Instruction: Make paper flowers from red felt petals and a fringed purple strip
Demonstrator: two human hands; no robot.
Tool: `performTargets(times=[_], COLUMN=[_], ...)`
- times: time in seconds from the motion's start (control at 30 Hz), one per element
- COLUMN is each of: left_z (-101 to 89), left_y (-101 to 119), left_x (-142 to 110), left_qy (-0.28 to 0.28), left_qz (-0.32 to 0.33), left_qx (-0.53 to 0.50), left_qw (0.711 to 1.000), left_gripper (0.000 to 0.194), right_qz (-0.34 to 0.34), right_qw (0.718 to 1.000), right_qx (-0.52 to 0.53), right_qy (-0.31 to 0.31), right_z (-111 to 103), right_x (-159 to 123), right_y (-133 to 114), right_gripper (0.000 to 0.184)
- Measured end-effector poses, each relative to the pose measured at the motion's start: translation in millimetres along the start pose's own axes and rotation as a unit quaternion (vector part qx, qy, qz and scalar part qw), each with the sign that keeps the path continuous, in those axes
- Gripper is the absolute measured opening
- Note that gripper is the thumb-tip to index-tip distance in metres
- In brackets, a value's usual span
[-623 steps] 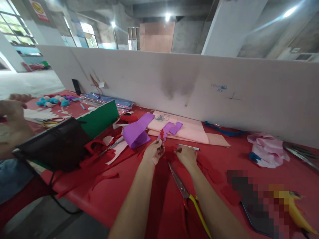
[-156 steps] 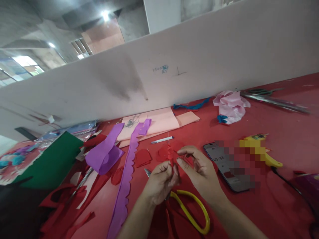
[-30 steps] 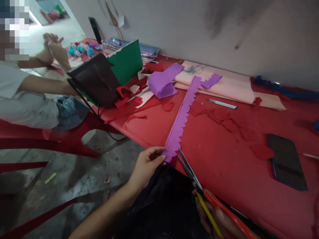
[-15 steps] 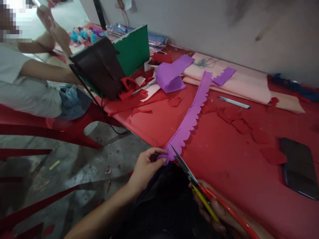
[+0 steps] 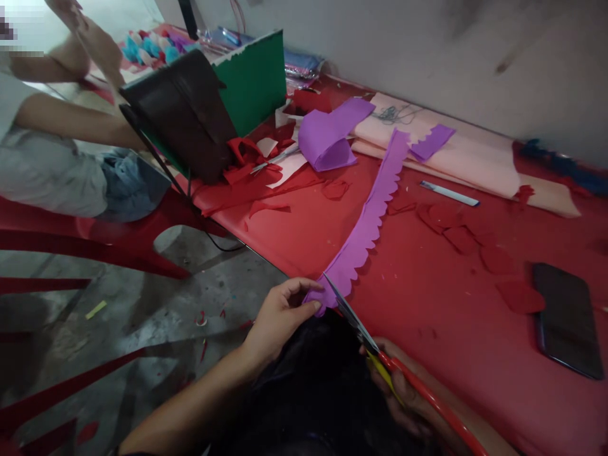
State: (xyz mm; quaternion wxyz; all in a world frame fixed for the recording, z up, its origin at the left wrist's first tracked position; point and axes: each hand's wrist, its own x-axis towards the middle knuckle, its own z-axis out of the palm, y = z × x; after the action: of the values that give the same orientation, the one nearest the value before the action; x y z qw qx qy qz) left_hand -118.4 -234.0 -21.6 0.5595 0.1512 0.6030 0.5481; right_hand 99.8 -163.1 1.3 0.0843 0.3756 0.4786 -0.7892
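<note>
A long purple paper strip [image 5: 368,221] with one scalloped edge runs from the back of the red table to its front edge. My left hand [image 5: 285,316] pinches the strip's near end between thumb and fingers. In my right hand [image 5: 403,380] is a pair of scissors [image 5: 351,315] with red and yellow handles. Their blades lie across the strip close to my left fingertips and look nearly closed. Part of my right hand's fingers is hidden behind the handles.
A black phone [image 5: 567,320] lies at the right beside red paper petals [image 5: 496,259]. Behind are a pale blue cutter [image 5: 449,193], folded peach paper [image 5: 470,155] and a purple roll [image 5: 327,139]. At left stand a dark bag [image 5: 185,120], a green board [image 5: 254,82] and another person [image 5: 52,139].
The scissors' blades have come closer together on the strip. My left hand keeps its pinch. The camera view has shifted slightly.
</note>
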Motion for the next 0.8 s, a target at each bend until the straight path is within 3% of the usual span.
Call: performTargets(times=[0.33,0.8], left_z=[0.6,-3.5], left_y=[2.2,-3.3], left_x=[0.0,0.7], left_qy=[-0.008,-0.001], left_qz=[0.002,-0.009], left_qx=[0.001,-0.007], left_qw=[1.000,1.000], left_gripper=[0.025,0.022], right_qz=[-0.002,-0.001], right_qw=[1.000,1.000], right_qx=[0.008,-0.002], right_qy=[-0.024,0.017], right_z=[-6.6,-1.1], right_x=[4.3,1.4], right_y=[11.2,13.6], right_gripper=[0.064,0.070])
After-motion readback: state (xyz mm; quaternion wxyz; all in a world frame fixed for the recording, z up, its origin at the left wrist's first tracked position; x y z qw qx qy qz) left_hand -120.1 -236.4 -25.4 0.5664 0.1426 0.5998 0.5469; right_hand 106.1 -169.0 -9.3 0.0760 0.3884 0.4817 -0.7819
